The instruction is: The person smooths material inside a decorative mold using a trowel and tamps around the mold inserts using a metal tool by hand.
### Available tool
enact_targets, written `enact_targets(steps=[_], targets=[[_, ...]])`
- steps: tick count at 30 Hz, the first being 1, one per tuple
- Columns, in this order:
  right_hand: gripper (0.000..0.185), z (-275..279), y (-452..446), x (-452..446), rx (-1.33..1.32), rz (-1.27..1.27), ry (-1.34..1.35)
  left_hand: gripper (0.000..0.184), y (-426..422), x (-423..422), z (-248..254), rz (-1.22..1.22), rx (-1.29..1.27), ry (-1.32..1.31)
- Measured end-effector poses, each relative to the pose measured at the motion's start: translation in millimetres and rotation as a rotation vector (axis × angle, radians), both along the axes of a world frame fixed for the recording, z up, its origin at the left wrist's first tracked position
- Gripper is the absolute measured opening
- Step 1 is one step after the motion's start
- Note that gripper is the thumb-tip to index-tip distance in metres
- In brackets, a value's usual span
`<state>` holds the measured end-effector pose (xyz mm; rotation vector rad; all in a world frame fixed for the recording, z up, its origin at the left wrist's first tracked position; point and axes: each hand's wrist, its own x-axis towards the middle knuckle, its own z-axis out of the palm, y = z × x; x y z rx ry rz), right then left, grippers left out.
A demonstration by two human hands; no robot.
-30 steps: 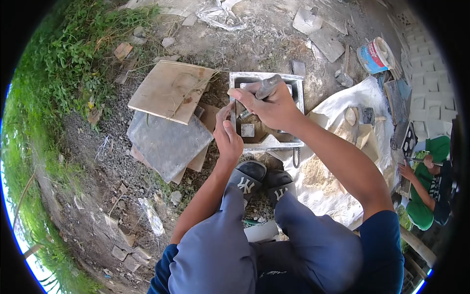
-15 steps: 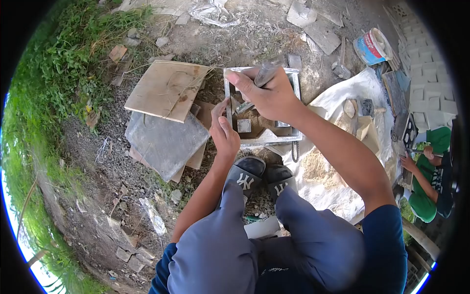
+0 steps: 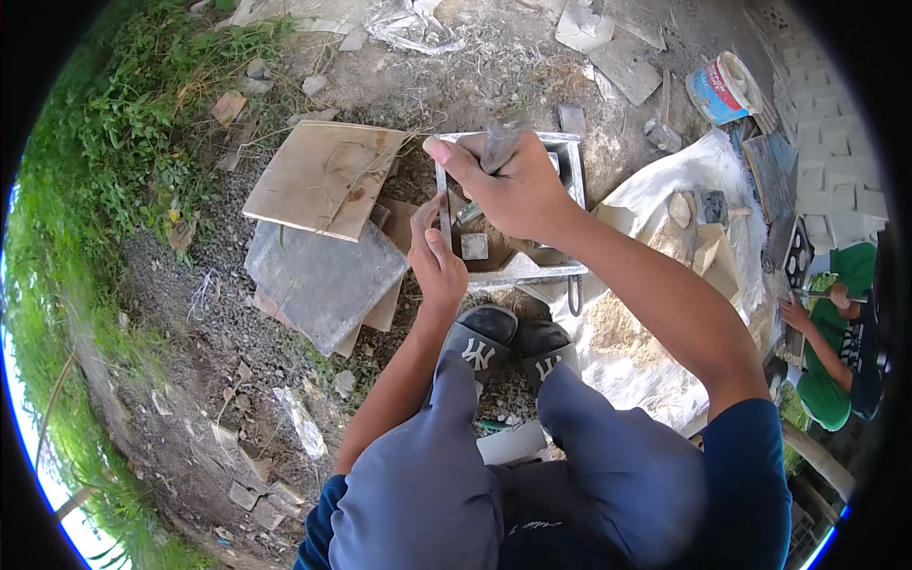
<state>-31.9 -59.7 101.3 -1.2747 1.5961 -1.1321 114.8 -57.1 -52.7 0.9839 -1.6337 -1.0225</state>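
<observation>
In the head view, the right hand (image 3: 513,185) has moved slightly left over the open box (image 3: 535,274) during the last half second, and the tool (image 3: 502,144) in its fist now stands more upright, its upper end blurred by motion. The grip on that tool is tight, fingers wrapped round the shaft and thumb pointing left; its lower end shows below the fist, inside the left half of the box. The left hand (image 3: 439,266) has hardly moved: its fingers lie straight along the box's left wall, thumb apart, closed around nothing that shows. I judge from this that the tool is being worked in the box's left part while the left hand steadies the wall. A small square block (image 3: 474,247) sits near the box's near left corner, where it was, with brown material around it. Left of the box, the brown board (image 3: 328,176) overlaps the grey slab (image 3: 328,275); to the right lies the white sheet (image 3: 655,385) bearing a sandy heap (image 3: 617,318).
</observation>
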Motion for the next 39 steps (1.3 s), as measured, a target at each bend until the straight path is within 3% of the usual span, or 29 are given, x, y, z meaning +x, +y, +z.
enact_targets(steps=[4,8,11,15,16,17,20,24,28,35,39], targets=[[0.048,-12.7,-2.7,4.7,-0.116,0.031,0.121,0.069,-3.2,-1.9,5.0,-0.012,-0.050,-0.037],[0.047,7.4,1.1,6.4,-0.017,-0.037,0.012,0.069,-1.9,1.2,-6.5,-0.004,-0.026,-0.004],[0.045,-28.8,1.9,1.8,-0.102,0.046,0.084,0.066,-4.3,0.6,-3.4,0.015,-0.042,-0.081],[0.039,3.7,-0.2,5.6,-0.073,-0.010,0.067,0.064,-6.4,-2.2,-5.0,0.055,-0.179,-0.040],[0.038,5.8,2.8,8.1,-0.049,-0.046,0.008,0.065,-2.9,0.9,-0.6,0.021,-0.078,-0.061],[0.041,-5.0,6.4,4.4,-0.159,0.009,0.074,0.065,0.1,2.3,5.3,-0.001,0.021,-0.074],[0.045,-34.1,0.4,-2.0,-0.111,0.062,0.147,0.066,-2.7,0.3,0.7,-0.003,-0.048,-0.070],[0.050,7.4,-0.9,2.7,-0.195,-0.125,-0.154,0.065,-3.4,-1.3,-2.5,-0.005,-0.063,-0.010],[0.047,13.4,-4.2,-7.7,-0.271,-0.242,-0.310,0.064,-4.2,-1.2,-4.2,-0.004,-0.090,-0.032],[0.048,19.0,1.2,-3.7,-0.508,-0.479,-0.468,0.064,-4.3,-0.6,-2.1,-0.006,-0.083,-0.045],[0.047,14.8,-3.1,-6.5,-0.480,-0.494,-0.521,0.064,-4.5,-0.7,-3.5,-0.007,-0.088,-0.044]])
